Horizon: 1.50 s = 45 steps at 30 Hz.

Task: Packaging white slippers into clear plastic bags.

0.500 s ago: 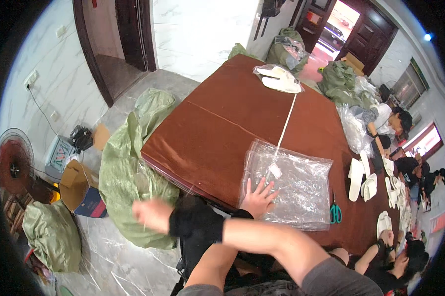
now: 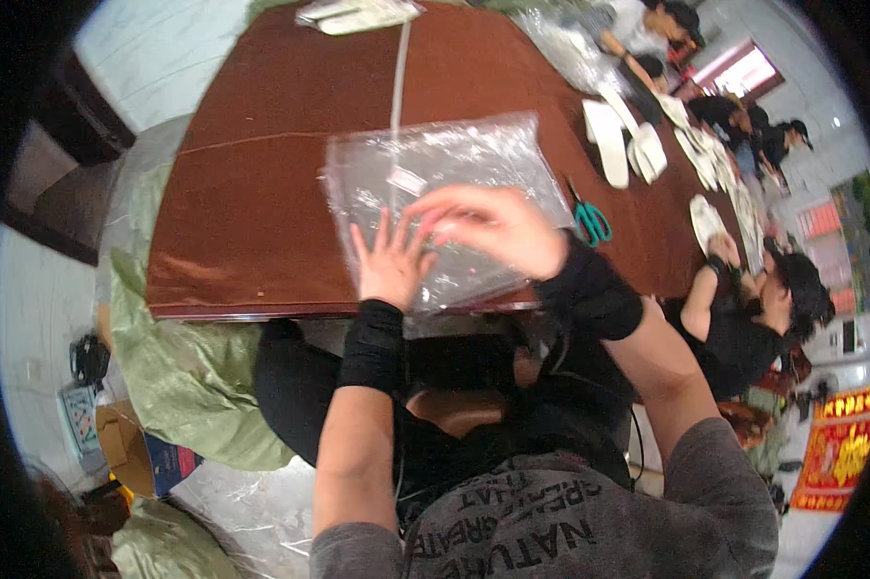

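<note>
A stack of clear plastic bags (image 2: pixel 483 159) lies near the front edge of the brown-covered table. My left hand (image 2: pixel 392 270) is spread on the lower left part of the bags, holding nothing. Above the bags, just right of it, is my right hand (image 2: pixel 502 227), slightly smeared by motion. Its fingers reach left, with a gap between them, and nothing shows in them. A small white label (image 2: pixel 406 180) sits on the bags just beyond my fingertips. Scissors (image 2: pixel 592 222) with teal handles lie right of the bags.
White slippers (image 2: pixel 606 145) lie along the table's right side, one bagged pair (image 2: pixel 360 14) at its far end. A white strip (image 2: pixel 400 77) runs down the brown tablecloth (image 2: pixel 261 193). Co-workers sit at right. A green woven sack (image 2: pixel 194 386) stands on the floor at left.
My right hand has swung from above the green sack at left, across my left arm, to over the plastic bags. My left hand stays spread on the bags. The view has turned rightward.
</note>
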Motion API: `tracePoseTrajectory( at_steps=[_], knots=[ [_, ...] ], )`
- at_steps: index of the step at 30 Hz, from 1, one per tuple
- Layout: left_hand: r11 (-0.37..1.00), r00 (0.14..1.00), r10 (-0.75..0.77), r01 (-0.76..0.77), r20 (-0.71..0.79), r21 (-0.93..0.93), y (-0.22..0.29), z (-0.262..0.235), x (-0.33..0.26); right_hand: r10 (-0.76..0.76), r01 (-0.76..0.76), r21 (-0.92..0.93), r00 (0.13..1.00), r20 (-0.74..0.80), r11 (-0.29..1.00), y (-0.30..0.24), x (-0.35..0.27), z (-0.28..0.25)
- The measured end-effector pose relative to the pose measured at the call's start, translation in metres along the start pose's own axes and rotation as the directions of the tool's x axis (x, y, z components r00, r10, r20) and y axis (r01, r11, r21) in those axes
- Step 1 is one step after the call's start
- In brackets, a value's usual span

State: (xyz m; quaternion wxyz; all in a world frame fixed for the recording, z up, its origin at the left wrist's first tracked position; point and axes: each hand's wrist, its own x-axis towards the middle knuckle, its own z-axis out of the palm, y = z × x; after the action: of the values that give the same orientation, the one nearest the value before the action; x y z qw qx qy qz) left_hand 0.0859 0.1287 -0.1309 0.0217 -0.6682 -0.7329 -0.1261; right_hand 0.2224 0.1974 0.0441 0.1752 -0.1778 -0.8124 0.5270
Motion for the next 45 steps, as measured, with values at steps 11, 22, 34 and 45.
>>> tracePoseTrajectory(
  at_steps=[11,22,34,45],
  knots=[
    [0.996,0.999,0.026,-0.023,-0.034,0.085,0.014,0.000,0.000,0.191,-0.669,-0.501,0.684,-0.704,0.549,0.081,-0.304,-0.118],
    [0.993,0.999,0.005,-0.011,0.052,0.121,0.018,-0.003,0.005,0.224,-0.706,-0.446,0.639,-0.736,0.550,0.115,-0.339,-0.103],
    [0.995,0.998,-0.005,-0.002,0.068,0.099,0.016,-0.012,0.010,0.230,-0.712,-0.382,0.601,-0.765,0.589,0.117,-0.329,-0.105],
    [0.982,0.997,0.046,-0.057,0.065,0.178,0.014,0.007,0.008,0.130,-0.650,-0.337,0.560,-0.818,0.681,0.107,-0.332,-0.102]
  ],
)
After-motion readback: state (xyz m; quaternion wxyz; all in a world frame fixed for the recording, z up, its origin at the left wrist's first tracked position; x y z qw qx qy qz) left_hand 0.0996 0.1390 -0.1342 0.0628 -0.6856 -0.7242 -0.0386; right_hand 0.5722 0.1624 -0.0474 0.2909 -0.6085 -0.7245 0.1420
